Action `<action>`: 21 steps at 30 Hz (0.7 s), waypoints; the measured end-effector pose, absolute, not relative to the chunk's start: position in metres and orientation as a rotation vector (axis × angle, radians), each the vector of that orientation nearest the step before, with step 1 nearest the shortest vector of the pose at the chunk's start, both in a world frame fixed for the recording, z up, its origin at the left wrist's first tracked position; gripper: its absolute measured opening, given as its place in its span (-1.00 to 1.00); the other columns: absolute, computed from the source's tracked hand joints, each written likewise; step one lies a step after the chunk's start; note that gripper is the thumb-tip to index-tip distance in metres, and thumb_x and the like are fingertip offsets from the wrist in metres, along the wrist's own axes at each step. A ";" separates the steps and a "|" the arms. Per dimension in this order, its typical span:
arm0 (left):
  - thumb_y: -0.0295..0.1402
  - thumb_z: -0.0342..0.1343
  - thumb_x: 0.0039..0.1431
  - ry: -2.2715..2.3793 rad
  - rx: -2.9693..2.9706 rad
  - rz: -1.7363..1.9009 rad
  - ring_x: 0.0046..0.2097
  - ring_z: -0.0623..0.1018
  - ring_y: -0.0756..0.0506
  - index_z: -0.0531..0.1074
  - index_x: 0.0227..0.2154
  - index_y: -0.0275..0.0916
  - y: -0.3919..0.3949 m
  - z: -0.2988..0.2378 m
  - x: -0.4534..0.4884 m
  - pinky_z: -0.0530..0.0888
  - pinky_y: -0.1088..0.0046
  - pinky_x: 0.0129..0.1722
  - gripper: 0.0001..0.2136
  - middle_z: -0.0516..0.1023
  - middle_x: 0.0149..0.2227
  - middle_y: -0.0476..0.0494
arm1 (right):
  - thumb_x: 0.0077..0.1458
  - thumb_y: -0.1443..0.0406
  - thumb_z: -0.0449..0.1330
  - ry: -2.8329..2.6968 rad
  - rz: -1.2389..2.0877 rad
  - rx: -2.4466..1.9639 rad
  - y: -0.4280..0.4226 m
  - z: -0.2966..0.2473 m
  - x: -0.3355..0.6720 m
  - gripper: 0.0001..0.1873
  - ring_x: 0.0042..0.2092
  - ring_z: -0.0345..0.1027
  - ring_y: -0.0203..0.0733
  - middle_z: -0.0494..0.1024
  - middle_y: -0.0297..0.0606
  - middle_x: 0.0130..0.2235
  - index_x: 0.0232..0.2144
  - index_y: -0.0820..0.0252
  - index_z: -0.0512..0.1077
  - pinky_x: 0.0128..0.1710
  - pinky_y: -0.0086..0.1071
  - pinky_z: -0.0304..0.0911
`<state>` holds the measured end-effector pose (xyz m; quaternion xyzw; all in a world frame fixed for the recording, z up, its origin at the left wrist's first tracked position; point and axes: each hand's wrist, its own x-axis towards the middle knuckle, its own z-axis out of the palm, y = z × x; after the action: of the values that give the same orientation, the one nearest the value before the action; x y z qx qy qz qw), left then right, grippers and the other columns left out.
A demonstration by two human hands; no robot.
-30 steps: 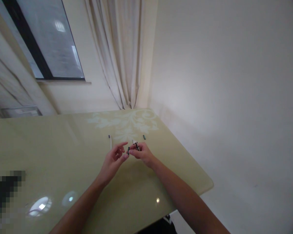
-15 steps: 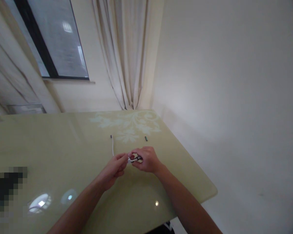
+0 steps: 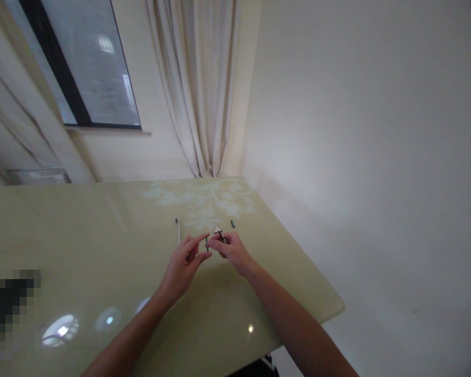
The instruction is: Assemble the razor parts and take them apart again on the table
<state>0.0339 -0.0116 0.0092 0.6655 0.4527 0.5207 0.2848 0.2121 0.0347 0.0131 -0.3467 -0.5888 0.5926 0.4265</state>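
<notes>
Dark piece (image 3: 206,243) stood near upright, long axis vertical, pinched at fingertips of left hand (image 3: 183,263) above the counter (image 3: 102,235); right hand (image 3: 232,249) pinched white-and-black piece (image 3: 219,232) just beside; white cable (image 3: 177,231) lay near

Two hands (image 3: 182,264) (image 3: 232,250), one cable (image 3: 177,231), two dark pieces (image 3: 206,243) (image 3: 232,223)

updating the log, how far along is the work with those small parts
Nothing looks finished. In hand: the right hand pinches a small black-and-white part, the left hand touching its dark end. Left: a white cable and a small dark piece lie untouched on the table.
</notes>
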 end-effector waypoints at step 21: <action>-0.08 0.31 0.15 1.106 1.281 1.339 -0.43 0.18 0.04 0.53 0.12 -0.06 -0.011 0.014 0.028 0.14 0.52 -0.46 -0.52 0.19 -0.39 0.07 | 0.23 -0.06 0.19 -1.398 1.652 -0.624 0.030 0.021 0.214 -0.52 -0.59 -0.24 -0.41 0.02 -0.57 -0.63 -0.38 0.26 0.50 -0.57 -0.41 -0.29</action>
<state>0.0280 -0.0111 0.0137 0.5234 0.4516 0.5471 0.4720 0.2137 0.0302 0.0207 -0.2502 -0.5604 0.6622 0.4299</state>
